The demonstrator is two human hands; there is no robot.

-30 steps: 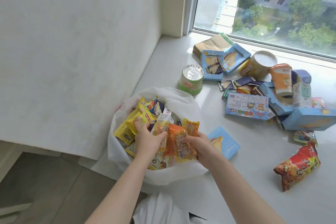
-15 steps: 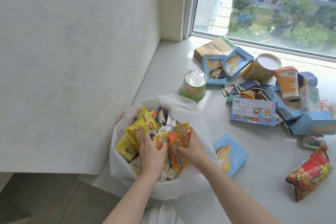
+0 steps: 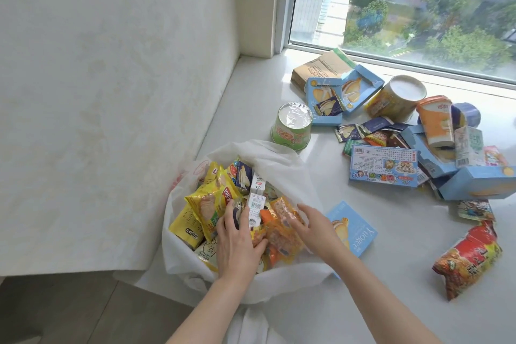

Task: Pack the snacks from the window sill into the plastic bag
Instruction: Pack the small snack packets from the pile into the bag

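Observation:
A white plastic bag (image 3: 282, 167) stands open at the near left end of the window sill (image 3: 391, 274), stuffed with yellow chip packets (image 3: 205, 205), a white carton (image 3: 257, 201) and orange snack packets (image 3: 282, 237). My left hand (image 3: 237, 246) lies inside the bag's mouth, fingers stretched down onto the snacks, thumb against the orange packets. My right hand (image 3: 314, 227) hovers at the bag's right rim with straight, spread fingers, fingertips touching the orange packets and holding nothing.
A light blue box (image 3: 356, 232) lies just right of the bag, and a green cup (image 3: 291, 131) stands behind it. Blue boxes (image 3: 384, 167), tubs and small packets are heaped further right, with a red noodle packet (image 3: 469, 257) nearer. The wall is on the left.
Both hands lowered the orange packets into the bag. My right hand let go of them and spread its fingers; my left hand now presses flat on the snacks.

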